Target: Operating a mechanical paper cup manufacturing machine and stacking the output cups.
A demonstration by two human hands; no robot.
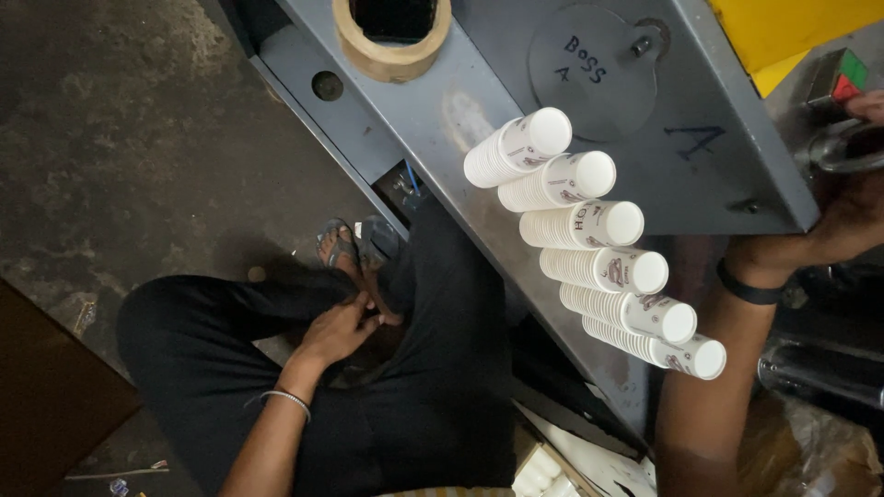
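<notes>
Cardboard, brown and flat, lies at the far left edge on the dark floor, well to the left of the grey metal desk. I sit cross-legged in black trousers below the desk's left edge. My left arm bends inward, a thin silver bangle on the wrist, and my left hand rests loosely on my leg by my foot in its grey sandal, fingers slack and gripping nothing.

On the desk's upper end sits a roll of brown tape. To its right a round grey plate with dark handwriting is bolted on. Six stacks of white paper cups lie on their sides across the middle of the desk, side by side in a slanted row, bases toward me, each with a small reddish-brown print on its wall.

Right of the cups, a yellow panel rises past the desk's top corner, with a small red and green box beneath it. My right arm reaches up past the desk's right edge, a black band on the wrist; my right hand is partly out of view against a metal ring, and I cannot tell whether it grips.
</notes>
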